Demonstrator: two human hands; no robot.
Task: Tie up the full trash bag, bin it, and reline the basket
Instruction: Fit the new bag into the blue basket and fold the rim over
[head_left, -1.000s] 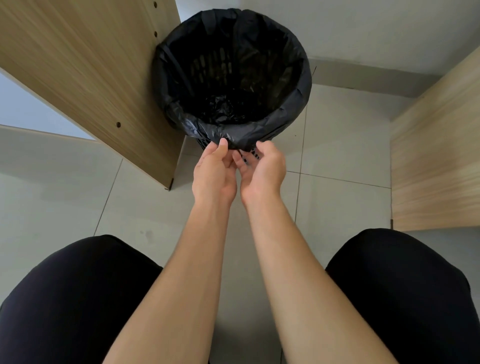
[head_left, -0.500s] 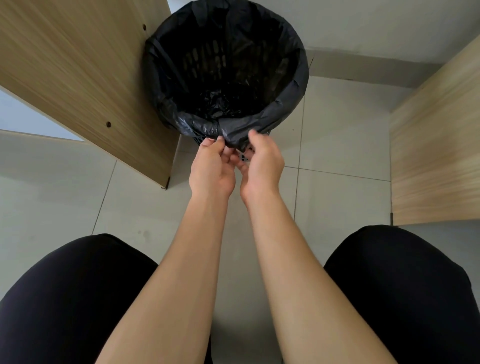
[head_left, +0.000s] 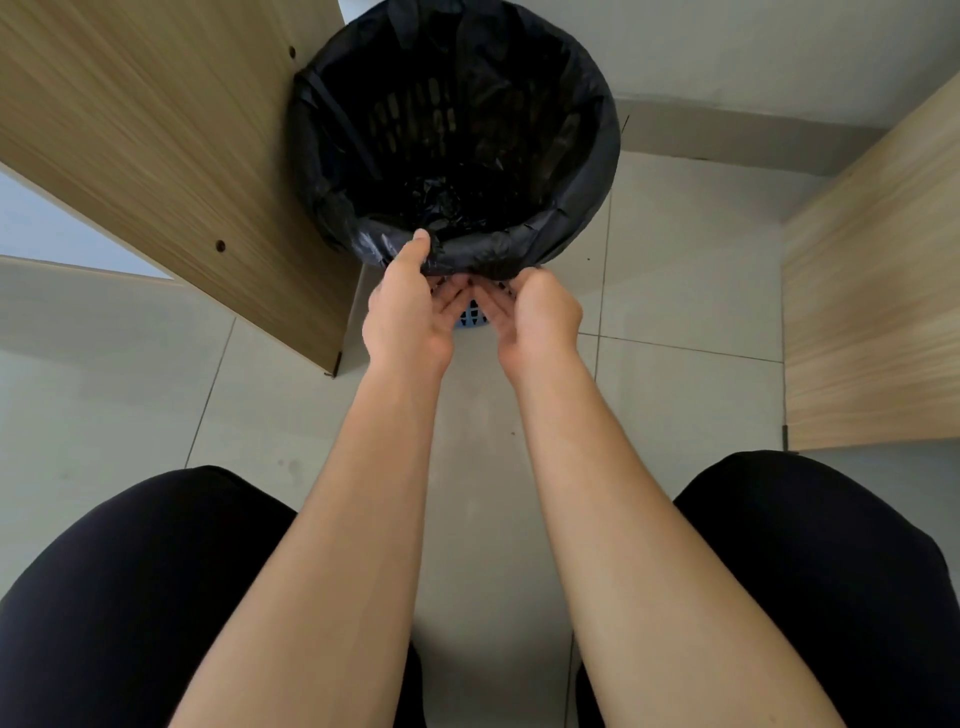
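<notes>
A black trash bag (head_left: 582, 218) lines a blue slotted basket (head_left: 470, 317) on the tiled floor, its edge folded down over the rim. Only a small patch of blue shows below the fold. The bag looks empty inside, with the basket's slots showing through. My left hand (head_left: 408, 306) pinches the folded edge at the near rim, thumb on top. My right hand (head_left: 537, 314) is just to its right, palm up, fingers curled under the same fold.
A wooden panel (head_left: 171, 156) stands against the basket's left side. Another wooden panel (head_left: 872, 312) rises at the right. A white wall with a grey skirting (head_left: 753, 140) runs behind. My two knees in black fill the bottom corners.
My hands have drawn slightly apart along the near rim. The left thumb now lies on top of the folded edge, and a patch of blue basket shows between the hands.
</notes>
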